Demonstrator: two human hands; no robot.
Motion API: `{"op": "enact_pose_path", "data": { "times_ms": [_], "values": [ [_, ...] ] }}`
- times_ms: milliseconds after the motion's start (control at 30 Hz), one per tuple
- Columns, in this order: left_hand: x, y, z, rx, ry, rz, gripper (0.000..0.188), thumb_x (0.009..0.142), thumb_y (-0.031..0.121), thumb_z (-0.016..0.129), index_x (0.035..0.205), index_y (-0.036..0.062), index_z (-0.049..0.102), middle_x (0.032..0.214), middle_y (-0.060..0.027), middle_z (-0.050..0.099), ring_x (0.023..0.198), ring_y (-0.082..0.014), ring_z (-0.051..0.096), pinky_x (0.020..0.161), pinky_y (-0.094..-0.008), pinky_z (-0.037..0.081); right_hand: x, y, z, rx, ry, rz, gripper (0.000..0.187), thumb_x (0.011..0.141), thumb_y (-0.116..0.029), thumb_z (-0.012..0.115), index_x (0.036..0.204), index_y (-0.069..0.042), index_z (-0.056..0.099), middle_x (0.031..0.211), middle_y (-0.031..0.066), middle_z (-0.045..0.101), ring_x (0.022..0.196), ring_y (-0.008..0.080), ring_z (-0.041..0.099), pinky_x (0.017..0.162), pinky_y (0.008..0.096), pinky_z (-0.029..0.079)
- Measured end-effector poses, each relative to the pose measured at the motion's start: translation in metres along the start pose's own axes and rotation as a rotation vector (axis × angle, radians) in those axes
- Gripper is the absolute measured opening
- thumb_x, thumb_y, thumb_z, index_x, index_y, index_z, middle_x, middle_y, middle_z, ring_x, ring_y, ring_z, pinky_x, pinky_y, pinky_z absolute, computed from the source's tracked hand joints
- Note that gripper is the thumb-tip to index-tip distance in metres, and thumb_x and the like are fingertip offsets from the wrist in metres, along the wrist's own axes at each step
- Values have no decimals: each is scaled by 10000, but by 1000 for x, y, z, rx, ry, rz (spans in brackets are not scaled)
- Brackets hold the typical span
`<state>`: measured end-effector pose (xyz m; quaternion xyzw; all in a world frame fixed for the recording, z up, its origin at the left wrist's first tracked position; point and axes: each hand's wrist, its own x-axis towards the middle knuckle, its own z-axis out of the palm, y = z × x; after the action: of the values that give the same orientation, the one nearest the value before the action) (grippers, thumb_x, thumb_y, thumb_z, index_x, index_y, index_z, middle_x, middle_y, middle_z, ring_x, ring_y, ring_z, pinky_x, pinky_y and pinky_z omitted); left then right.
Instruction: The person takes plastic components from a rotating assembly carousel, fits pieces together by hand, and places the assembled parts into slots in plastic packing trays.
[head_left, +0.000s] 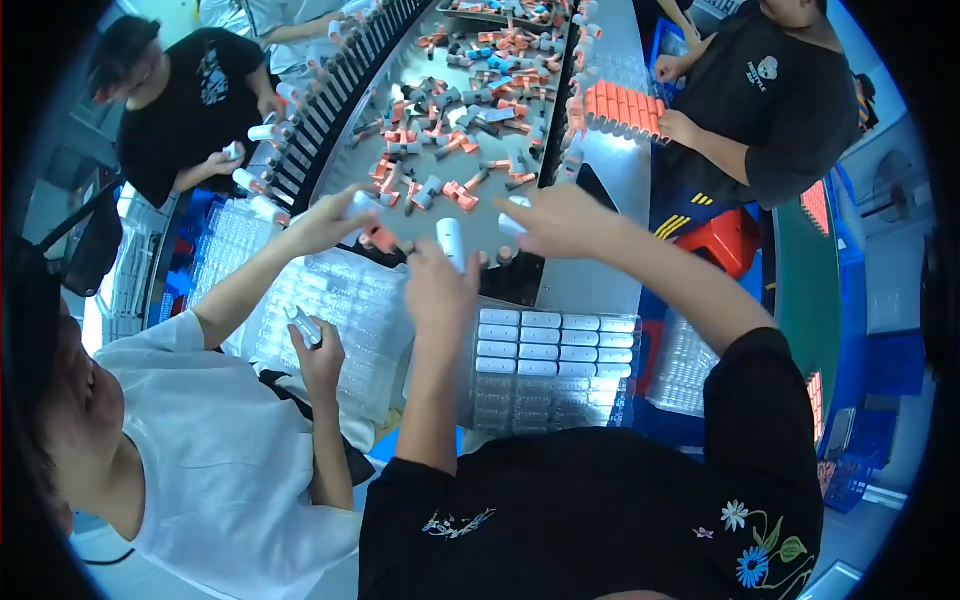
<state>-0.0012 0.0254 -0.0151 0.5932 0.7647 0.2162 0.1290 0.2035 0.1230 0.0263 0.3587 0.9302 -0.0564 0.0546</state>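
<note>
My left hand is closed around the lower end of a white, rounded cylindrical casing, which points up toward the metal work surface. Further right, my right hand pinches another white casing over the conveyor's near end. Just in front of me lies a clear plastic tray with rows of white casings in its far part. Beyond my hands, many orange-and-grey plastic parts lie loose on the metal surface.
At my left, a co-worker in white reaches in beside my left hand. Stacked clear trays lie there. A slatted conveyor curves around the metal surface. At the right, another person holds a block of orange parts; a red stool stands near.
</note>
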Motion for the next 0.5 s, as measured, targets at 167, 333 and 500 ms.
{"op": "enact_pose_path", "data": {
  "times_ms": [167,333,500],
  "values": [
    [-51,-55,-36,-231,-51,-208,419,978,339,711,1109,-52,631,980,-290,713,936,-502,680,796,-531,514,2,-90,42,426,298,380,617,1006,-440,610,1483,-78,463,1137,276,646,988,481,684,859,562,549],
    [-40,34,-56,-562,-30,231,324,981,228,716,1145,-28,604,1048,-272,692,969,-472,677,779,-529,522,-68,-84,106,671,437,433,481,1015,-351,632,1379,-48,544,1199,237,655,1059,458,662,900,523,532],
    [1,65,-13,-214,166,514,323,946,264,729,1077,18,566,959,-180,669,922,-388,680,796,-475,548,-100,-37,44,212,659,152,479,768,-119,846,1215,-113,676,1233,100,678,1222,331,617,1036,457,478]
  ]
}}
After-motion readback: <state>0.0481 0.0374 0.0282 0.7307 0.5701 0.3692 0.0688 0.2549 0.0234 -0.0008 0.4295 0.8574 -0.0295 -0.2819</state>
